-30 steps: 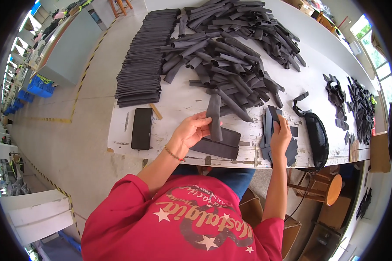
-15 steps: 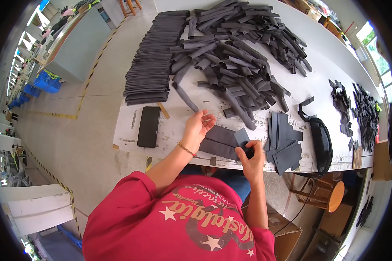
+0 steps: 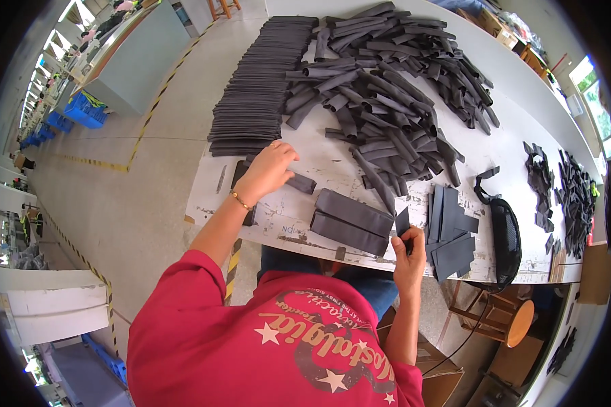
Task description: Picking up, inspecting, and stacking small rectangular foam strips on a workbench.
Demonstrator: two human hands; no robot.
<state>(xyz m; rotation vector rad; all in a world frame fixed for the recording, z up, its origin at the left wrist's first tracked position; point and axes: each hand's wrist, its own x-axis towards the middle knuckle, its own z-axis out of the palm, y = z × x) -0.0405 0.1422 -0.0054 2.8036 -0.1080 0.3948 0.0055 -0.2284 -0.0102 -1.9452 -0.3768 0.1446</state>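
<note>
My left hand [image 3: 270, 171] is closed over a dark grey fabric tube [image 3: 301, 182], low over the table by the front of a neat row of stacked dark strips [image 3: 254, 85]. Its wrist covers much of a black phone [image 3: 246, 216]. Between thumb and fingers, my right hand [image 3: 409, 254] pinches a small dark rectangular piece [image 3: 402, 222], held upright. That hand is beside the right end of a flat dark grey fabric piece [image 3: 353, 216] with a lengthwise line along its middle, lying near the table's front edge.
Loose dark tubes [image 3: 387, 102] lie heaped across the middle and back of the white table [image 3: 285, 230]. Flat dark pieces [image 3: 453, 234] overlap right of my right hand, with a black mesh-covered case [image 3: 504, 244] beyond. A wooden stool [image 3: 521, 321] stands below at right.
My left hand has moved left and taken hold of the loose tube, which has turned and shifted. My right hand has drawn the small piece off the flat fabric's right end. The view has shifted slightly.
</note>
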